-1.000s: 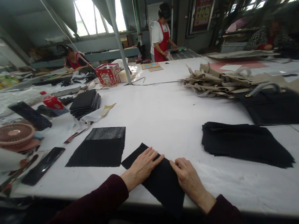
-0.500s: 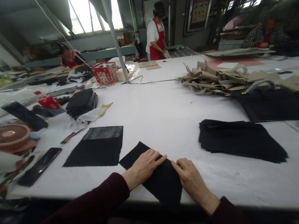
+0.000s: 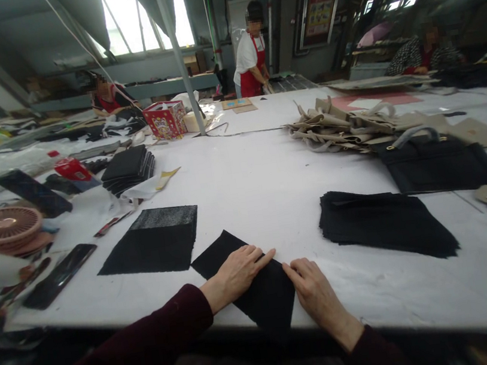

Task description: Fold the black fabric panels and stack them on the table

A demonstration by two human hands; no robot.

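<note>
Left hand (image 3: pixel 237 273) flat on the black piece (image 3: pixel 267 303), right hand (image 3: pixel 316 290) touching its edge, can't tell from here if it's pinching. Way past the left hand, that red box (image 3: pixel 163 124) has white stuff (image 3: pixel 165 106) poking out the top.

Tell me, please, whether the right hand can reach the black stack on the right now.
Probably yes: only white tabletop shows between the right hand and the black stack, though that hand touches the black piece.
</note>
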